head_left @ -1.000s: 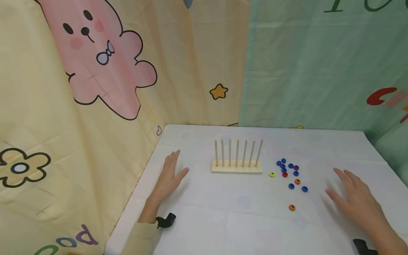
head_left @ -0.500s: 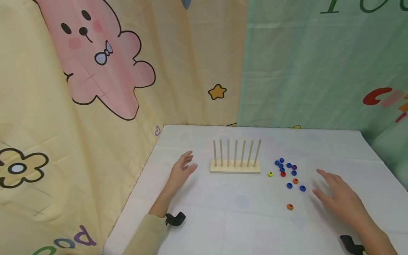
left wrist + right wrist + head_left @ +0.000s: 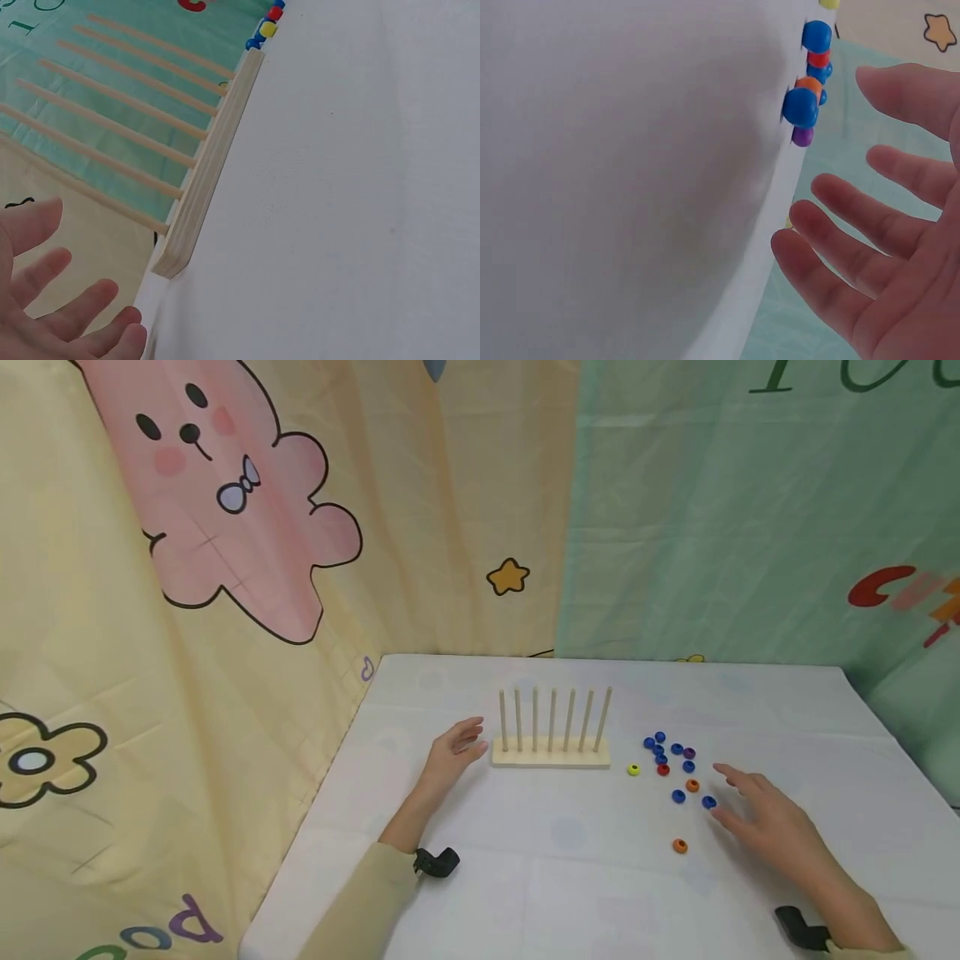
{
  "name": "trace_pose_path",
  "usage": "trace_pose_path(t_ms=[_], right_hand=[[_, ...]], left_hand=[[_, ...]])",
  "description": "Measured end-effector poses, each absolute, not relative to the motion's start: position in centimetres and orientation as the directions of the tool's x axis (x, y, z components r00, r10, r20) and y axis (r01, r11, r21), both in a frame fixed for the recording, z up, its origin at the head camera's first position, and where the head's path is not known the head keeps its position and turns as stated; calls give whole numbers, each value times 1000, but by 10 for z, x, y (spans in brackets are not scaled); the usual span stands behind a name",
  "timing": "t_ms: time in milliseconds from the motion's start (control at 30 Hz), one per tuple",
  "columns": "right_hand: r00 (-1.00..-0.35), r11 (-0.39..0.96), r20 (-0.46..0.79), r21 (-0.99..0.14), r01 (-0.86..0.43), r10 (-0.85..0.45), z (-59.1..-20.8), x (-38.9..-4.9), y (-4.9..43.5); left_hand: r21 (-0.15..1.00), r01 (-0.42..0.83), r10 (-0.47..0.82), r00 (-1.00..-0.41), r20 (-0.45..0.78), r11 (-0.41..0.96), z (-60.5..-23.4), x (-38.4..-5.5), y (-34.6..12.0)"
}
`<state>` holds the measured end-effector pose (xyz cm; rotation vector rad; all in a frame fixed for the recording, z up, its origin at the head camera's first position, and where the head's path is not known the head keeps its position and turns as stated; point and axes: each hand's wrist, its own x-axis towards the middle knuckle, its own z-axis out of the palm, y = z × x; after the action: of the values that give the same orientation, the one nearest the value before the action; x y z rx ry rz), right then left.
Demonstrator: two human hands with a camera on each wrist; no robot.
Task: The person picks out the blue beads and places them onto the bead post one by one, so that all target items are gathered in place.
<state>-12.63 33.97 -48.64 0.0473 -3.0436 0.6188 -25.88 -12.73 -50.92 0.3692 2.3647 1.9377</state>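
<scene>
A pale wooden peg rack (image 3: 551, 753) with several upright pegs stands on the white table. My left hand (image 3: 448, 758) is just left of its base, fingers relaxed and holding nothing; in the left wrist view that hand (image 3: 71, 300) shows spread fingers near the rack's end. To the right of the rack lie several small beads: blue (image 3: 678, 796), orange (image 3: 679, 846), red (image 3: 663, 770), purple (image 3: 689, 752) and yellow-green (image 3: 633, 769). My right hand (image 3: 772, 822) hovers at the right side of the beads, thumb tip overlapping a blue bead (image 3: 708, 802) in the head view. Its palm is bare in the right wrist view.
The white cloth-covered table (image 3: 570, 893) runs back to a hanging printed curtain, cream (image 3: 435, 510) at the left and green (image 3: 705, 527) at the right. Black straps with mounts (image 3: 438, 862) sit on both wrists.
My left hand has moved right, up close to the peg rack. My right hand has moved left toward the beads. Rack and beads keep their places on the table.
</scene>
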Motion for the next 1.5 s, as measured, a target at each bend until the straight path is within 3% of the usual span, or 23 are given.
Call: trace_pose_path(t_ms=[600, 1500], right_hand=[[-1000, 939, -6, -345, -14, -17, -500, -140, 333], [-999, 943, -28, -331, 29, 21, -483, -143, 330]], left_hand=[[982, 158, 243, -961, 129, 106, -525, -279, -105], [914, 155, 225, -972, 72, 376, -533, -280, -101]])
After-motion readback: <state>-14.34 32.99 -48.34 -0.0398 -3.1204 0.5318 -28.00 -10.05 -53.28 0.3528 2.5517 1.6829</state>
